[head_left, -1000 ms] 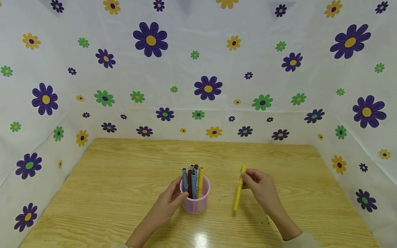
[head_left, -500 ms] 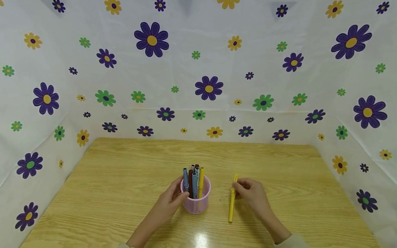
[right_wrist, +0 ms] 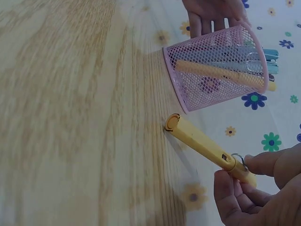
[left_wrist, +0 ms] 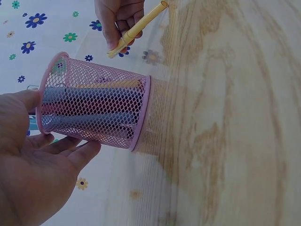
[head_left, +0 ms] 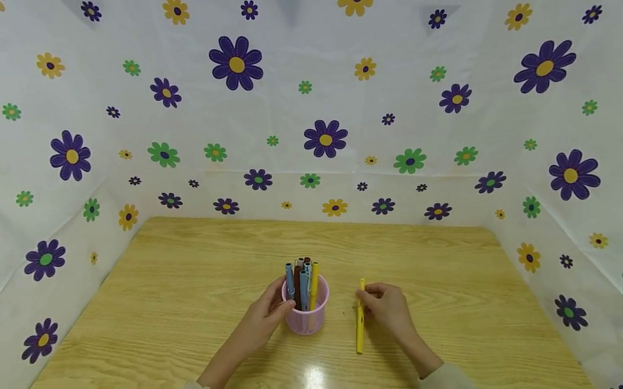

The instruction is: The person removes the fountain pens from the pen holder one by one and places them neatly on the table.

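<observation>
A pink mesh pen cup (head_left: 305,324) stands upright on the table, holding several pens: blue ones (head_left: 304,291), dark brown ones (head_left: 298,289) and a yellow one (head_left: 315,286). My left hand (head_left: 256,331) grips the cup's left side, thumb at the rim and fingers around the mesh. To the right of the cup, my right hand (head_left: 391,310) pinches another yellow pen (head_left: 360,331) near its clip end, thumb by the metal clip (right_wrist: 239,160). That pen tilts down toward the table; whether its lower end touches the wood I cannot tell.
The light wooden table (head_left: 213,255) lies under both hands. A white cloth (head_left: 283,106) printed with flowers rises along its back and both sides. A bright glare spot (head_left: 315,387) shows near the front.
My right hand has moved left and toward the front with the yellow pen, closer to the cup, and the pen stands more in line with my view. The left hand stays on the cup.
</observation>
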Motion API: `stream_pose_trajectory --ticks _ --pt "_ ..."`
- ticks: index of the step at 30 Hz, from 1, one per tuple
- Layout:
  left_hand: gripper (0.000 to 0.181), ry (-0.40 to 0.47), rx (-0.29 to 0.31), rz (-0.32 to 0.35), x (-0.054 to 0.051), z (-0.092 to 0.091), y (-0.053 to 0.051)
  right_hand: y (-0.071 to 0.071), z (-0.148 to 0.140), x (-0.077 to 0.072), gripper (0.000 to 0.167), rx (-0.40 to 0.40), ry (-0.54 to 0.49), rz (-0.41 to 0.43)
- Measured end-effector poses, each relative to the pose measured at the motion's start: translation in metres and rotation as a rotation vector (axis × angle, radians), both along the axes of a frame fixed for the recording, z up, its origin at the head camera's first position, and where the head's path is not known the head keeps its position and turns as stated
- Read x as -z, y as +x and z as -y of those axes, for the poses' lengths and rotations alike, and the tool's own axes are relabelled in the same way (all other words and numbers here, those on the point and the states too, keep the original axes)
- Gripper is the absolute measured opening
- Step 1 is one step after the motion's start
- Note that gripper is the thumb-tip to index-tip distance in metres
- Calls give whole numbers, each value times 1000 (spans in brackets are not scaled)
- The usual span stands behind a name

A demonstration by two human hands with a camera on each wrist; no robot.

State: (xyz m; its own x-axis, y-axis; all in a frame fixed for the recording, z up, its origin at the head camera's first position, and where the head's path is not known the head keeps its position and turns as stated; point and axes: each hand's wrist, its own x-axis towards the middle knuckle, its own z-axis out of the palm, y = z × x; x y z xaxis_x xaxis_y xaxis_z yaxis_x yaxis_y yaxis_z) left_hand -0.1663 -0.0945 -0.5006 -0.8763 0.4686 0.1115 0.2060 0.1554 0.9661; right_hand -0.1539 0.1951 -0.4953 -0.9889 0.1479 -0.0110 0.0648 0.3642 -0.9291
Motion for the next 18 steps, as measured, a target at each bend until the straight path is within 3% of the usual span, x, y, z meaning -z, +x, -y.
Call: stream_pose_trajectory --ticks 10,18 --pt "64 12 10 -7 1 1 0 -5 7 8 25 -14 43 51" --pt "64 10 3 -1 1 0 -1 -9 10 12 20 -33 111 36"
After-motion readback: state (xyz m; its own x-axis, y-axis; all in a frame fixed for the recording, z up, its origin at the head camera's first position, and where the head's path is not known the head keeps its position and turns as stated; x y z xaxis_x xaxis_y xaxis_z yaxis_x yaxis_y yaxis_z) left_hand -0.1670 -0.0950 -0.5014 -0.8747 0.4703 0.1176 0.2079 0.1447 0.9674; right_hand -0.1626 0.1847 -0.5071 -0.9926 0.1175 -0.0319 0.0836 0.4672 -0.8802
